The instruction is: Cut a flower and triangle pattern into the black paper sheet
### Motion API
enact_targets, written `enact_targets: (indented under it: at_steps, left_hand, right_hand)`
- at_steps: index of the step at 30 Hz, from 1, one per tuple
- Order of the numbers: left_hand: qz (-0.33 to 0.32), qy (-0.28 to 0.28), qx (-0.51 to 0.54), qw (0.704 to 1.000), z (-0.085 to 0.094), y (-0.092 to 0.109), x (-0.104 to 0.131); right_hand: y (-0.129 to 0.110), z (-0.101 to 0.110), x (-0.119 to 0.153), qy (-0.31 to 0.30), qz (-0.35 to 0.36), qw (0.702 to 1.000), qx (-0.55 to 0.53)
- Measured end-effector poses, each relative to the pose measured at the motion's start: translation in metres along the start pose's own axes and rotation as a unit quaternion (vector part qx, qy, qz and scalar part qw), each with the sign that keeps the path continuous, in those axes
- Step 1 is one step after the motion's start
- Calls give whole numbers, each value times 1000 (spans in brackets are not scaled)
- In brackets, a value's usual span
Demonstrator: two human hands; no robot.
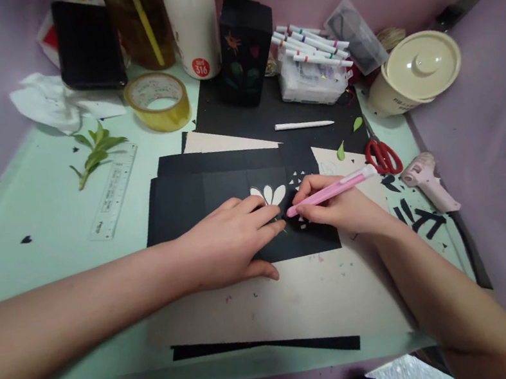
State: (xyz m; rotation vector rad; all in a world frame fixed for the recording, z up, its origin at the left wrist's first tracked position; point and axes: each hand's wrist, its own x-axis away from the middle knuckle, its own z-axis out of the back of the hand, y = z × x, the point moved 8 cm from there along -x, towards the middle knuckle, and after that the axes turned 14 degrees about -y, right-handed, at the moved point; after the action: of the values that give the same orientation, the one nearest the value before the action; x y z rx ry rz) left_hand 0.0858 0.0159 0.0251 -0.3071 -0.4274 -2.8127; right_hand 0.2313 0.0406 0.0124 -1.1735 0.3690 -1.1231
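Observation:
A folded sheet of black card (187,204) lies in front of me, with white petal-shaped cut-outs (268,194) and several small cut marks near its right side. My left hand (237,238) rests palm down on the card, fingers stretched out and thumb apart, holding it flat just below the petals. In my right hand (334,204) is a slim pink pen-style craft knife (331,190), gripped like a pencil. Its tip points left at the card beside my left fingertips; the blade itself is too small to make out. Pale board (273,303) lies under the card.
Red-handled scissors (383,157), a pink glue gun (429,181) and black paper scraps (422,218) lie to the right. Behind are a white pen (304,124), markers (313,47), a black box (248,50), a bottle (194,27) and tape (158,102). A ruler (113,191) and leafy sprig (97,151) lie left.

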Motion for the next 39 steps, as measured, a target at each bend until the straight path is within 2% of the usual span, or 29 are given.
enact_targets:
  at_steps: [7,24,39]
  left_hand:
    - [-76,33,41,996,-1,-18,-1]
    - [-76,56,64,994,-4,-23,-2]
    - [-113,60,41,991,-5,-22,0]
  right_hand:
    - [5,0,-2,20,6,999,-27]
    - [5,1,-2,37,-3,998,-42]
    - [-2,-7,17,93,88,986,104]
